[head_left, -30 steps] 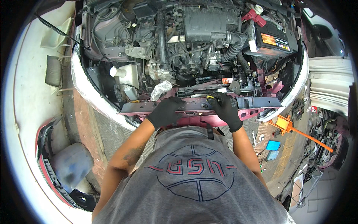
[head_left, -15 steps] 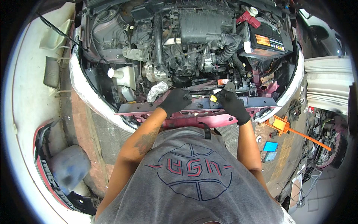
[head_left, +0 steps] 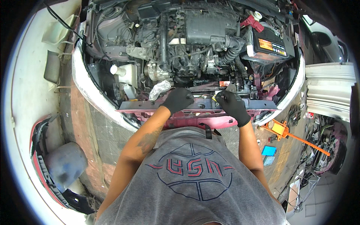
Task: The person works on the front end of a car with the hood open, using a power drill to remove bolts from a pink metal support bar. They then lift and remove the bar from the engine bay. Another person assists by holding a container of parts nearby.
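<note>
Yellow piece [head_left: 214, 98], small, is showing at the fingertips of the black-gloved right grip [head_left: 233, 106], which is closing on it in a pinch; its kind is too small to tell. The left grip [head_left: 179, 101], also gloved in black, is sitting with fingers curled, just left of the right grip and apart from it; cannot tell whether it is holding anything. Both grips are hovering over or resting on a dark grey metal bar [head_left: 202, 106], contact unclear; the bar is running out past them on either side. A pink panel [head_left: 195, 122] is lying under the bar, nearer the body than the grips.

Crumpled clear plastic [head_left: 160, 90] is lying just beyond and left of the left grip. Farther left and beyond, a whitish reservoir [head_left: 130, 76] is standing in the bay. Straight beyond both grips, a black engine cover [head_left: 206, 28] is showing; a ribbed black hose [head_left: 233, 50] is curving down beyond the right grip. Battery [head_left: 268, 47] is sitting beyond and right of the right grip, a red part [head_left: 254, 24] near its far corner.

Right of the right grip, nearer the body, an orange jack [head_left: 278, 128] is standing on the floor [head_left: 116, 140]; a blue box [head_left: 269, 150] is lying near it.
</note>
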`<action>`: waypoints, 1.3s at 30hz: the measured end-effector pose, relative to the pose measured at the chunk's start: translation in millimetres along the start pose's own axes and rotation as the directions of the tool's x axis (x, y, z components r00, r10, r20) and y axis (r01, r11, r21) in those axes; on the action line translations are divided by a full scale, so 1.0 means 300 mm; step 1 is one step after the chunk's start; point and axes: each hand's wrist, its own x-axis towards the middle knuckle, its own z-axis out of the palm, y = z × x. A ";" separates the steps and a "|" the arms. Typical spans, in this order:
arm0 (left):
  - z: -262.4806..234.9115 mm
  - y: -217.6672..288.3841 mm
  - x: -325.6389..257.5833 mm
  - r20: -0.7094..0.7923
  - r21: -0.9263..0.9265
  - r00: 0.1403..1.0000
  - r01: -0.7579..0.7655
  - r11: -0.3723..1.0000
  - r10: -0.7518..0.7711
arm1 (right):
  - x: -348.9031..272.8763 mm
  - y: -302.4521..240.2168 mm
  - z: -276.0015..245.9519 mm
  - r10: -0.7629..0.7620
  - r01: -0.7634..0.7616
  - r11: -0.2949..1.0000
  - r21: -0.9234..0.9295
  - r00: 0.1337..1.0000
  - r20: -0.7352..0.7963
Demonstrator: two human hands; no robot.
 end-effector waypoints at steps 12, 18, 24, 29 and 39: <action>-0.012 0.007 0.026 0.071 -0.037 0.997 0.018 0.999 -0.016 | 0.012 0.154 0.022 0.036 -0.038 0.990 0.136 0.999 0.019; 0.023 -0.015 0.026 0.019 0.100 1.000 0.002 0.995 -0.004 | -0.033 0.033 -0.033 0.020 -0.019 0.999 -0.048 0.999 0.029; -0.018 0.032 0.009 0.083 0.020 0.994 0.074 0.997 -0.075 | -0.055 0.126 0.006 -0.088 0.078 0.975 -0.206 0.995 -0.037; 0.040 -0.021 0.033 0.025 0.180 0.999 -0.030 0.983 0.026 | -0.008 0.081 -0.045 -0.035 0.053 0.986 -0.161 0.993 0.116; -0.002 0.076 0.021 -0.025 0.160 0.998 -0.047 0.986 0.052 | -0.018 0.138 0.001 -0.087 0.093 0.979 -0.184 0.995 0.040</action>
